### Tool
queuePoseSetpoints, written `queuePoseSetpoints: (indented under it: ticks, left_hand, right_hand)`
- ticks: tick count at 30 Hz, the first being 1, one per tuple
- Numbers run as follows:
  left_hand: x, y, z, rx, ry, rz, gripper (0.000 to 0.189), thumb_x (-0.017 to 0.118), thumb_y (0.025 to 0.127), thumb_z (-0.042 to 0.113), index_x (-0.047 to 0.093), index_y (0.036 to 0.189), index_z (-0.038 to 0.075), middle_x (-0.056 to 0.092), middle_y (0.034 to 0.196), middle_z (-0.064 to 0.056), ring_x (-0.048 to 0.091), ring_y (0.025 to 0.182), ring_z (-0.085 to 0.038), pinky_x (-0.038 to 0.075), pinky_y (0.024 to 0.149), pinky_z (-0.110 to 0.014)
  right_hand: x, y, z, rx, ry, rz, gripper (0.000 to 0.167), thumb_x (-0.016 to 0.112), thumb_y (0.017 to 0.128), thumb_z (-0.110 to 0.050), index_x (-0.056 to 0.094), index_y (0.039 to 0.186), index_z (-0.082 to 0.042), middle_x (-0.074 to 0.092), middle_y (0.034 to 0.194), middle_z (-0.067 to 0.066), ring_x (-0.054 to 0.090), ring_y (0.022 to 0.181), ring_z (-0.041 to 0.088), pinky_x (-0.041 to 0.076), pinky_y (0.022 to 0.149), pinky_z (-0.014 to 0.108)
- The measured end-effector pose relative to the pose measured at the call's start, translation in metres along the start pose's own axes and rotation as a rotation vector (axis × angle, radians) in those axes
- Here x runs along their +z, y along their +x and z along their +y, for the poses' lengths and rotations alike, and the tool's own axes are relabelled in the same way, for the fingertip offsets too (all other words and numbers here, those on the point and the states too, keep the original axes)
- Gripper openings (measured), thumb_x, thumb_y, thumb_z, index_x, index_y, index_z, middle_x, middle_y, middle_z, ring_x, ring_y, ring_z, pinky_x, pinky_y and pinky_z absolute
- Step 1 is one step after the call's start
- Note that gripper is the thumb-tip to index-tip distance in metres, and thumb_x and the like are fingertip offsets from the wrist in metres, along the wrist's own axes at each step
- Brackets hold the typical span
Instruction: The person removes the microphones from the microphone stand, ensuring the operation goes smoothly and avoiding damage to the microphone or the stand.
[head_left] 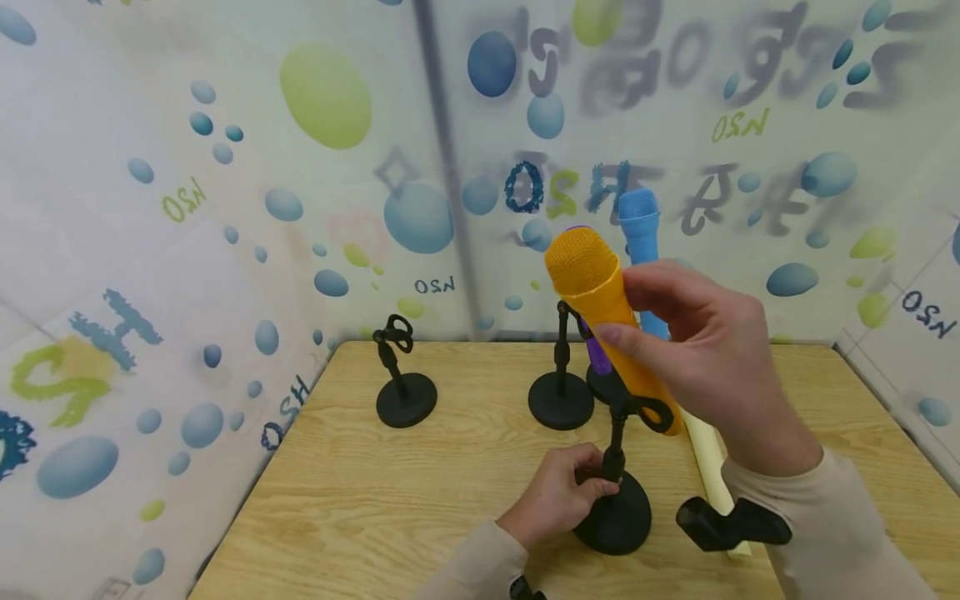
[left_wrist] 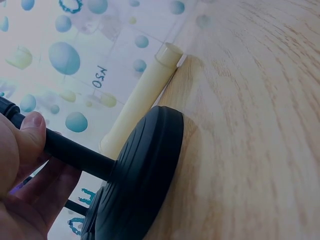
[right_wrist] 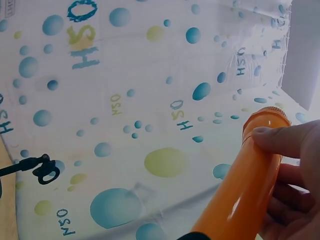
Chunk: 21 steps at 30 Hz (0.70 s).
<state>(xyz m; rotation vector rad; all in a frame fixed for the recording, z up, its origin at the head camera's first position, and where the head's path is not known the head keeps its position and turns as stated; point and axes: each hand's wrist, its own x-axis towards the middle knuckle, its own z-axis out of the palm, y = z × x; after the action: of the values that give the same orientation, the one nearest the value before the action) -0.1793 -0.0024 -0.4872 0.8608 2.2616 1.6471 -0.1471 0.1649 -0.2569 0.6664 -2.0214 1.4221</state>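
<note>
My right hand (head_left: 720,358) holds an orange microphone (head_left: 588,275) by its upper body, thumb on one side and fingers on the other. The microphone's textured head tilts up and left. Its lower end overlaps the ring clip (head_left: 654,413) of a black microphone stand (head_left: 615,525) in the head view. My left hand (head_left: 558,492) grips that stand's stem low down, just above the round base. In the left wrist view the thumb and fingers wrap the stem (left_wrist: 75,157). A blue microphone (head_left: 639,225) stands behind my right hand, partly hidden by it.
Behind stand a black stand (head_left: 561,400) and a purple microphone (head_left: 598,357), mostly covered by the orange one. Another black stand (head_left: 405,402) with its clip bare is at the left. A pale yellow tube (left_wrist: 145,95) lies on the wooden table (head_left: 330,500) at the right. Printed sheets surround the table.
</note>
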Motion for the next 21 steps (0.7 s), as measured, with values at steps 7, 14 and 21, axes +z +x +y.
queuePoseSetpoints:
  ticks: [7,14,21]
  left_hand:
    - [0.000,0.000,0.000,-0.005,0.005,0.005,0.009,0.077,0.100,0.009,0.078,0.109,0.009,0.081,0.101,-0.003,0.065,0.085,0.007,0.058,0.081,-0.016]
    - [0.000,0.000,0.000,0.006,0.004,0.005,0.009,0.077,0.100,0.009,0.078,0.109,0.008,0.082,0.103,-0.004,0.065,0.085,0.007,0.058,0.082,-0.016]
    - [0.000,0.000,-0.001,0.011,-0.002,-0.002,0.009,0.077,0.101,0.009,0.078,0.110,0.008,0.082,0.103,-0.005,0.066,0.086,0.007,0.058,0.082,-0.016]
  right_hand:
    - [0.002,0.006,-0.006,-0.034,-0.014,0.004,0.037,0.083,0.088,0.010,0.078,0.122,-0.003,0.078,0.115,0.002,0.073,0.100,0.017,0.059,0.094,0.019]
    - [0.002,0.014,-0.015,-0.011,-0.020,-0.001,0.034,0.083,0.091,0.005,0.079,0.124,-0.004,0.079,0.115,0.002,0.073,0.100,0.018,0.059,0.095,0.019]
    - [0.003,0.021,-0.025,0.027,-0.034,-0.037,0.037,0.083,0.093,0.002,0.079,0.127,-0.011,0.079,0.120,0.001,0.075,0.104,0.018,0.059,0.097,0.019]
